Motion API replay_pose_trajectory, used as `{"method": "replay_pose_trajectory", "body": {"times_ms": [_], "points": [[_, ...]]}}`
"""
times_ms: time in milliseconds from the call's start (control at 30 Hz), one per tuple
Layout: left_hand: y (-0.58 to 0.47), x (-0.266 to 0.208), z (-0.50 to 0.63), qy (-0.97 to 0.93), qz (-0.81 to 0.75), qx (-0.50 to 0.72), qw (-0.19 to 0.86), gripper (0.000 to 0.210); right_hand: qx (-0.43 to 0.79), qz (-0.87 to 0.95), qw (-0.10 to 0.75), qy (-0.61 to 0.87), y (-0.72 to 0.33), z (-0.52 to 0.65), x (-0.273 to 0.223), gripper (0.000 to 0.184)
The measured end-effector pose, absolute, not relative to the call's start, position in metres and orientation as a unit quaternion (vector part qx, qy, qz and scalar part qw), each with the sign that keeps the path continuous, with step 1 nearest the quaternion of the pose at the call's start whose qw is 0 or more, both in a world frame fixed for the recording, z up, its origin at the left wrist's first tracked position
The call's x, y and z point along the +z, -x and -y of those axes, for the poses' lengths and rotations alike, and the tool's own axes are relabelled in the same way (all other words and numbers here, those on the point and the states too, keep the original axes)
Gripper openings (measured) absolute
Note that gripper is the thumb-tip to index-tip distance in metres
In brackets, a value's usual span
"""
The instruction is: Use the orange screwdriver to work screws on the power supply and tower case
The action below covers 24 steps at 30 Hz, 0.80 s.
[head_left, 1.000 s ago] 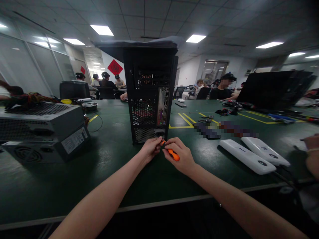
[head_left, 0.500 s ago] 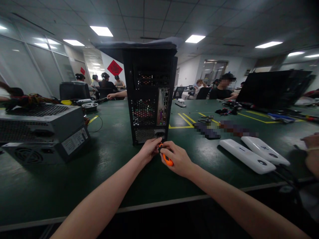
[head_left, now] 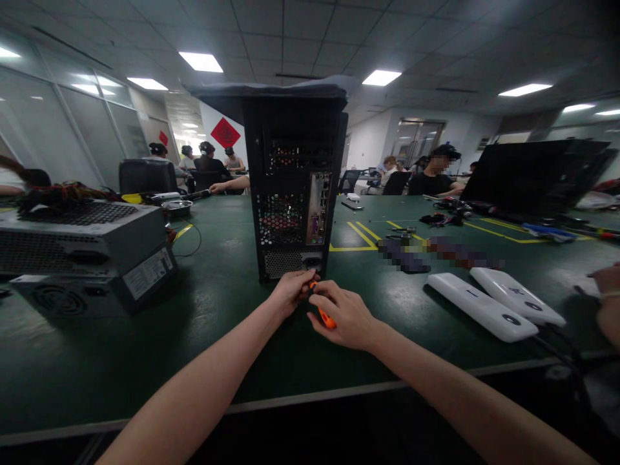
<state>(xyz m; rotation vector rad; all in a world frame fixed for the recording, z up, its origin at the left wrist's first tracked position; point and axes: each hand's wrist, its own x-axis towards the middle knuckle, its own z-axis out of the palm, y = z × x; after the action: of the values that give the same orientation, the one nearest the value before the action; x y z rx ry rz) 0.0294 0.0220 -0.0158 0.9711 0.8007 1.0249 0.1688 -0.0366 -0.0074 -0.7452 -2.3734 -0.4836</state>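
An upright black computer case [head_left: 296,184] stands in front of me with its back panel facing me. At its foot, by the lower right corner below the power supply [head_left: 281,263], my left hand [head_left: 290,290] is closed in a pinch around the front end of an orange-handled screwdriver [head_left: 327,319]. My right hand [head_left: 347,318] curls loosely around the handle, fingers slightly lifted. The screwdriver's tip is hidden behind my left fingers, so I cannot tell what it touches.
Two loose power supplies [head_left: 97,258] are stacked at left, cables on top. White power banks [head_left: 482,307] lie at right beside blurred dark items [head_left: 404,255]. Another black case [head_left: 533,171] stands far right. Another person's hand [head_left: 608,284] is at the right edge.
My right fingers have loosened and spread a little on the screwdriver handle. My left hand stays at the case's foot. The whole view has shifted slightly.
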Motion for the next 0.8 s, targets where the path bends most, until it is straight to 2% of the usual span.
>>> {"method": "replay_pose_trajectory", "body": {"times_ms": [200,467,633,800], "points": [[-0.0302,-0.0167,-0.0247,-0.417,-0.396,0.475,0.666,0.028,-0.24,0.91,0.236,0.243,-0.1683,0.0374,-0.008,0.019],[-0.0262,-0.0191,-0.0217,-0.427,-0.315,0.459,0.713,0.031,-0.273,0.872,0.309,0.264,-0.1686,0.035,-0.007,0.013],[-0.0304,-0.0182,-0.0202,-0.423,-0.365,0.465,0.687,0.028,-0.259,0.878,0.29,0.28,-0.1683,0.0355,-0.0064,0.012],[-0.0346,-0.016,-0.0213,-0.404,-0.41,0.488,0.656,0.035,-0.243,0.889,0.271,0.277,-0.1663,0.0374,-0.0048,0.013]]}}
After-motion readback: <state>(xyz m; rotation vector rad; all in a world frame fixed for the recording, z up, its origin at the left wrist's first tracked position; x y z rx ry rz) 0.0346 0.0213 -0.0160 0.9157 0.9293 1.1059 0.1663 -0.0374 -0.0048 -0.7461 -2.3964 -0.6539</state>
